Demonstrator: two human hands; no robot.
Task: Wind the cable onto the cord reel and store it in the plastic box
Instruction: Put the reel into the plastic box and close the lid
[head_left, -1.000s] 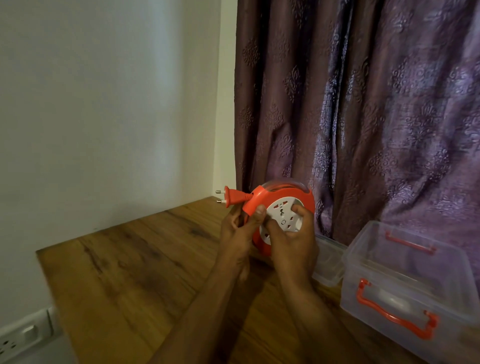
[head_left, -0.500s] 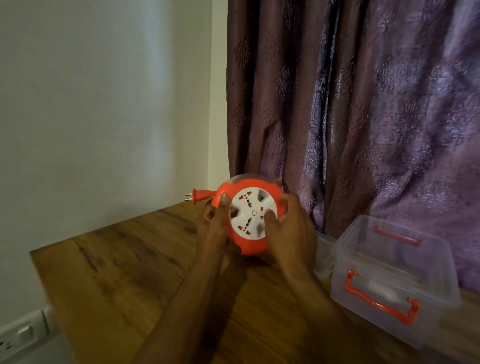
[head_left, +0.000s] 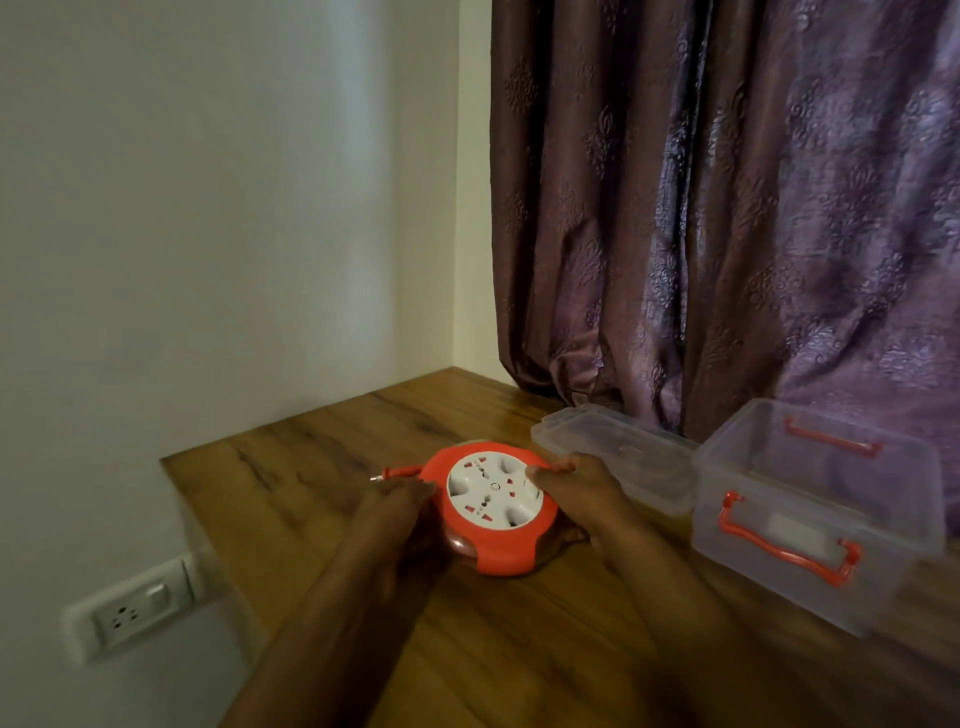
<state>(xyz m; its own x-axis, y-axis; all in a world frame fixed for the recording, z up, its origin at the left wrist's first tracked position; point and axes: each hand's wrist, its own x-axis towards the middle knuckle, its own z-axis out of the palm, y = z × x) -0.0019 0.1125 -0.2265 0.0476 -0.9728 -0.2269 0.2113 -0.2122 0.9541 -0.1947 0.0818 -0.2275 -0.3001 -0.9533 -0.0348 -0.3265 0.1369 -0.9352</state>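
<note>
The orange cord reel with a white socket face lies flat, face up, on the wooden table. Its orange plug sticks out to the left, cable wound inside. My left hand grips the reel's left edge below the plug. My right hand grips its right edge, thumb on the rim. The clear plastic box with orange handles stands open at the right. Its clear lid lies just behind my right hand.
A purple curtain hangs behind the table and the box. The white wall runs along the table's left edge, with a wall socket below table height.
Both hands brought the reel down from mid-air, turned it face up and laid it on the table. The camera view tilted down and left.
</note>
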